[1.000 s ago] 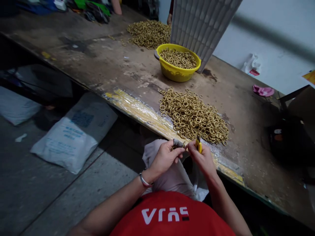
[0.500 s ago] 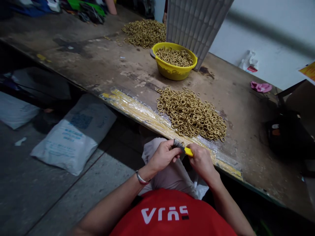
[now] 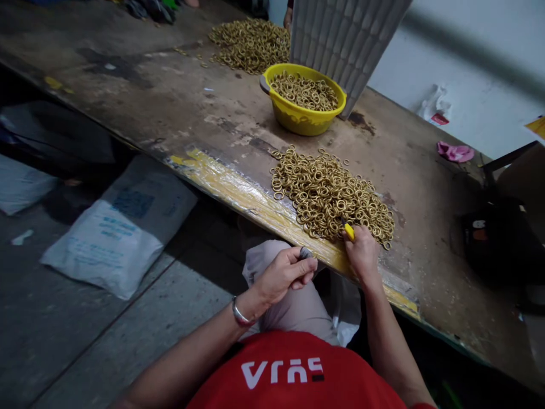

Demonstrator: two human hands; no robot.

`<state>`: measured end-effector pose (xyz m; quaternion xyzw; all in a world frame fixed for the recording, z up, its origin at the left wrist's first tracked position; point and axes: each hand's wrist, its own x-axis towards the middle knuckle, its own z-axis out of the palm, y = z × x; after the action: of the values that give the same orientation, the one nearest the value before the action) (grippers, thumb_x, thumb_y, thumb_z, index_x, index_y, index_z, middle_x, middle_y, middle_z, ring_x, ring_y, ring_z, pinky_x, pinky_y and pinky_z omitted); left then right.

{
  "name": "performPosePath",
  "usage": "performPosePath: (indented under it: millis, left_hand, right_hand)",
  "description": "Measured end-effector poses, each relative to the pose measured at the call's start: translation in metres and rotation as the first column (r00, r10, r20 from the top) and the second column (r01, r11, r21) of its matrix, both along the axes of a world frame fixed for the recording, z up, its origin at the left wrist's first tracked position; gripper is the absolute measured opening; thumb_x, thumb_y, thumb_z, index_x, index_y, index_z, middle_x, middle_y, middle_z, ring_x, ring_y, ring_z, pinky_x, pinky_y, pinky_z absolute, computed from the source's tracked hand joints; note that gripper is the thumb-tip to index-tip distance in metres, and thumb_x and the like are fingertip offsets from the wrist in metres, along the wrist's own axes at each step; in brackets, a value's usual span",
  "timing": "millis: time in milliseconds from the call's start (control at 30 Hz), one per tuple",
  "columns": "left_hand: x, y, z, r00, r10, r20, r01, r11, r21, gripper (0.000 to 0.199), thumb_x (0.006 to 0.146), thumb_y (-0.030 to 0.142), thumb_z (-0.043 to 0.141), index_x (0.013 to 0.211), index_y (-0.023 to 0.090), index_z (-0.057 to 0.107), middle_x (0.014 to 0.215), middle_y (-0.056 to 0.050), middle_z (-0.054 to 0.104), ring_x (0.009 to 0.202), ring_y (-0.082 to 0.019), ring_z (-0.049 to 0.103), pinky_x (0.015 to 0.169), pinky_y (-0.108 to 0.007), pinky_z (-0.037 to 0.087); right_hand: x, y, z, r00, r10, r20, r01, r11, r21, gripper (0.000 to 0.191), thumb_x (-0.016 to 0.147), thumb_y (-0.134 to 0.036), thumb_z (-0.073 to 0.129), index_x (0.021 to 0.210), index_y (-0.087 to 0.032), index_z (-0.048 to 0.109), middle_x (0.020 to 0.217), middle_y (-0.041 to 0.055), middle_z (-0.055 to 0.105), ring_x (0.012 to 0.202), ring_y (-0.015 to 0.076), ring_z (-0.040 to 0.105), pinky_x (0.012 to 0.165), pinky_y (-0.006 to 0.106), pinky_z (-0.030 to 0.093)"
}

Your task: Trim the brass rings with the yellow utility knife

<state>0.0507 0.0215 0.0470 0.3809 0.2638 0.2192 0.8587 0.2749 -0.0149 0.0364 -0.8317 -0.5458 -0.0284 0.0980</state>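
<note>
My right hand is closed around a yellow-handled knife, its dark tip at the front edge of a heap of brass-coloured rings. My left hand is over my lap, just off the table's edge, thumb and fingers pinched together. A grey wrap covers one of its fingertips. Whatever may be between those fingers is hidden. Behind the heap stands a yellow basin filled with more such rings.
A second ring pile lies farther back, beside an upright grey ribbed panel. Another person's hand shows behind it. Clear tape over yellow covers the table's front edge. White sacks lie on the floor at left; a pink cloth is at right.
My right hand has moved away from my left, forward and right onto the heap's edge with the knife. My left hand stays near its place, fingers still pinched.
</note>
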Motion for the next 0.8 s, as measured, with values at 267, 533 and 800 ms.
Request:
performPosePath:
  millis: [267, 533, 800]
  left_hand:
    - [-0.005, 0.013, -0.005, 0.995, 0.064, 0.070, -0.055, 0.989, -0.134, 0.030, 0.077, 0.039, 0.070, 0.089, 0.014, 0.057, 0.080, -0.004, 0.063, 0.053, -0.008, 0.054, 0.038, -0.016, 0.031]
    - [0.016, 0.015, -0.011, 0.990, 0.106, -0.088, -0.108, 0.994, -0.015, 0.034, 0.075, 0.041, 0.074, 0.088, 0.015, 0.056, 0.062, 0.002, 0.062, 0.042, -0.005, 0.050, 0.033, -0.013, 0.032]
    - [0.016, 0.010, -0.010, 0.998, 0.051, -0.021, -0.051, 0.999, -0.011, 0.036, 0.073, 0.040, 0.077, 0.090, 0.012, 0.062, 0.070, -0.003, 0.068, 0.046, -0.005, 0.053, 0.036, -0.014, 0.033]
  right_hand:
    - [-0.002, -0.004, 0.001, 0.983, 0.074, -0.170, -0.045, 0.985, 0.166, 0.023, 0.088, -0.019, 0.047, 0.100, -0.016, 0.066, 0.086, 0.0073, 0.066, 0.077, 0.0211, 0.058, 0.070, 0.030, 0.042]
    - [-0.036, -0.013, 0.028, 0.771, 0.430, -0.470, -0.316, 0.899, 0.304, 0.021, 0.092, -0.021, 0.049, 0.103, -0.020, 0.068, 0.097, 0.0073, 0.068, 0.090, 0.0198, 0.063, 0.081, 0.031, 0.048]
    - [-0.049, -0.022, 0.028, 0.654, 0.402, -0.641, -0.200, 0.909, 0.367, 0.016, 0.087, -0.028, 0.064, 0.103, -0.022, 0.064, 0.084, -0.0001, 0.067, 0.070, 0.0138, 0.061, 0.065, 0.025, 0.047]
